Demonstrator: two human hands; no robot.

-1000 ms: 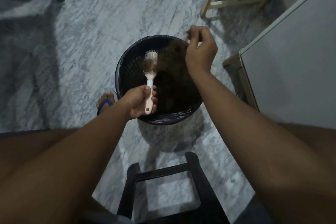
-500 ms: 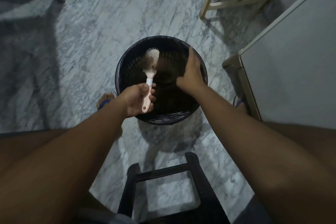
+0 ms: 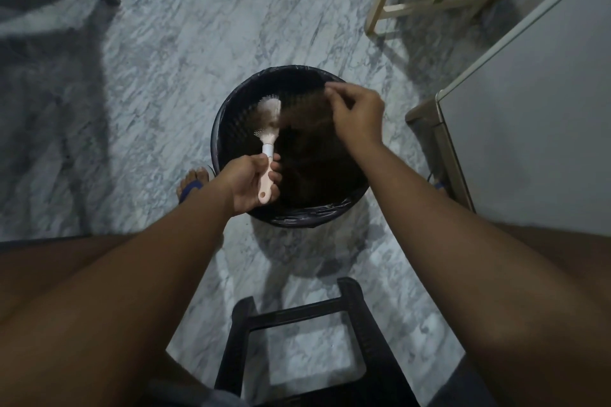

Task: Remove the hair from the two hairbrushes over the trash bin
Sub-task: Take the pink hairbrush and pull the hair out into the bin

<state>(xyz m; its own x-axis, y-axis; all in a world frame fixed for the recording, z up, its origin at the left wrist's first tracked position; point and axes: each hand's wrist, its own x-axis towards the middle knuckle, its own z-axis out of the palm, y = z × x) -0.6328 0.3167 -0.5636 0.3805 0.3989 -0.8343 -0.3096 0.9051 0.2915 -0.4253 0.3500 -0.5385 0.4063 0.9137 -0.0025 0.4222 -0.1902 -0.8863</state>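
My left hand (image 3: 249,182) grips the pale pink handle of a hairbrush (image 3: 268,129), holding it upright over the black trash bin (image 3: 231,116), bristle head pointing away from me. A tuft of brownish hair clings to the brush head. My right hand (image 3: 358,114) hovers over the right side of the bin with fingers pinched; thin strands of hair (image 3: 304,120) stretch from the pinch back toward the brush. Only one hairbrush is in sight.
The bin stands on a marbled grey floor. A black plastic stool (image 3: 297,340) is right below me between my legs. A white cabinet (image 3: 529,109) fills the right side, a pale wooden frame (image 3: 429,0) stands at the back right, and my foot (image 3: 191,185) rests left of the bin.
My right hand dipped down to the brush with fingers spread, then rose again to the right with fingers pinched, drawing hair strands away. The left hand kept the brush almost still.
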